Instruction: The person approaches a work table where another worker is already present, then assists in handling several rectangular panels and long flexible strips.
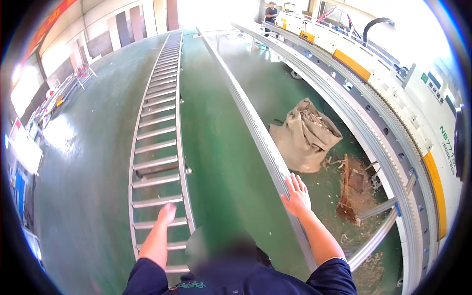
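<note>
My right hand (pixel 297 196) is open, its fingers stretched forward over a long silvery metal rail (pixel 256 132) that runs away from me. The palm seems to lie on the rail's edge, but I cannot tell how firmly it touches. My left hand (pixel 167 213) hangs above a long low ladder-like metal rack (pixel 157 161) with many crossbars. That hand is blurred, so its fingers cannot be made out, and nothing shows in it.
A beige sack (pixel 306 142) full of scraps stands right of the rail. Beside it lie a broom (pixel 347 191) and sawdust. A long white and yellow machine (pixel 351 64) lines the right side, with a person (pixel 271 13) at its far end. A fan (pixel 83 73) stands far left.
</note>
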A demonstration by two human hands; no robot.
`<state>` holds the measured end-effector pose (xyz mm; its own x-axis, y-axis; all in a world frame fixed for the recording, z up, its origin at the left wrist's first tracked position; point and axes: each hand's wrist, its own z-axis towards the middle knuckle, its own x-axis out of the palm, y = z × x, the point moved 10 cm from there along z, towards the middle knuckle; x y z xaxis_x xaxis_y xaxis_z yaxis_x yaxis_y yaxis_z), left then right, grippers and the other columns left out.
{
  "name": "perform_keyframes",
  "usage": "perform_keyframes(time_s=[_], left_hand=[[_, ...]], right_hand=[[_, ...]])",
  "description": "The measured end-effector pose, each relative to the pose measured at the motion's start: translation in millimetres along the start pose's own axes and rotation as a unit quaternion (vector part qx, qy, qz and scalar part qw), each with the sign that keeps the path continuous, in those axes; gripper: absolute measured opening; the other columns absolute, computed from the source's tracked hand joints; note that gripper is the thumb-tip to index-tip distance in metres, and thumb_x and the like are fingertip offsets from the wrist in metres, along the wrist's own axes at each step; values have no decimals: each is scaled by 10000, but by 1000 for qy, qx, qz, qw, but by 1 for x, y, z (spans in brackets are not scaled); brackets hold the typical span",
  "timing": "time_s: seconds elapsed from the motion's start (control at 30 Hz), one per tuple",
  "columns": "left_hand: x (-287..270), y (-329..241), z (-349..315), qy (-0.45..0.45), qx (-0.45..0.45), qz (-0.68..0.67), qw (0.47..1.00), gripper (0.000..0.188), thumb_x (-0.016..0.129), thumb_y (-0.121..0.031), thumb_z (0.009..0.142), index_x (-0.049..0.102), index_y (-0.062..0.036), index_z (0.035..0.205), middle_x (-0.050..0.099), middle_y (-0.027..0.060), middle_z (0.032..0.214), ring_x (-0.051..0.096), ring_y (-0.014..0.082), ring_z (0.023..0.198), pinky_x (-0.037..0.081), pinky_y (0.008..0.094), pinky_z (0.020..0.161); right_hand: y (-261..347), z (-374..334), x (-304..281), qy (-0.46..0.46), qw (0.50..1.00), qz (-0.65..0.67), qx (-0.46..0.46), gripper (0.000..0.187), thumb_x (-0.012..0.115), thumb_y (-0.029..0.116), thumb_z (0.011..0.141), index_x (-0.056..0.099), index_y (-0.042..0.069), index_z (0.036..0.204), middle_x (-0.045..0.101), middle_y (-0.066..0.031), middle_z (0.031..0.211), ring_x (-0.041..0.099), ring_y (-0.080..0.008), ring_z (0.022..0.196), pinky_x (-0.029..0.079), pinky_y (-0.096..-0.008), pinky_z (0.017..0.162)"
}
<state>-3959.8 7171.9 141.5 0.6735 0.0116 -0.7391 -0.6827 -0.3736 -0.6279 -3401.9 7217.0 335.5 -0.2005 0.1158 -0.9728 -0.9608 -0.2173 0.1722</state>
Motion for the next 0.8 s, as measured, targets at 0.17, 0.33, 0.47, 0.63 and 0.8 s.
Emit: perform_keyframes(time_s=[0.17, 0.33, 0.47, 0.63, 0.8], left_hand=[[-57, -245, 257, 70, 148, -334, 928, 298, 556, -299, 988, 617, -31, 1103, 666, 63, 886, 622, 135, 773, 504, 307, 728], [-5, -148, 413, 55, 122, -107, 985, 265, 588, -309, 967, 604, -101, 1131, 694, 91, 950, 656, 188, 856, 521, 340, 748], [64, 76, 364, 298, 116, 239, 917, 396, 449, -315, 960, 660, -7, 1093, 652, 255, 1117, 616, 417, 1068, 489, 505, 910], [4, 237, 268, 251, -390, 4, 886, 335, 586, -281, 941, 711, -25, 1117, 697, 110, 1118, 646, 236, 976, 497, 382, 879], [-34, 198, 455, 281, -368, 27, 886, 376, 579, -310, 945, 671, -32, 1180, 661, 127, 1195, 620, 255, 1078, 473, 394, 950]], right_hand=[[19, 184, 36, -14, 999, 28, 10, 725, 636, 310, 872, 348, 89, 1500, 297, -182, 1569, 237, -375, 1463, 222, -480, 1183], [61, 424, 73, -25, 998, 53, -29, 727, 633, 307, 878, 338, 85, 1504, 287, -183, 1574, 234, -382, 1462, 229, -480, 1180], [107, 616, 117, -18, 993, 72, -96, 732, 633, 309, 878, 330, 90, 1507, 284, -184, 1575, 225, -380, 1467, 234, -472, 1177], [109, 834, 160, -10, 996, 48, -70, 736, 625, 308, 882, 318, 86, 1512, 269, -187, 1581, 220, -374, 1471, 226, -476, 1180], [131, 1038, 199, -4, 997, 30, -69, 729, 613, 313, 895, 310, 91, 1519, 259, -173, 1591, 205, -360, 1480, 227, -473, 1181]])
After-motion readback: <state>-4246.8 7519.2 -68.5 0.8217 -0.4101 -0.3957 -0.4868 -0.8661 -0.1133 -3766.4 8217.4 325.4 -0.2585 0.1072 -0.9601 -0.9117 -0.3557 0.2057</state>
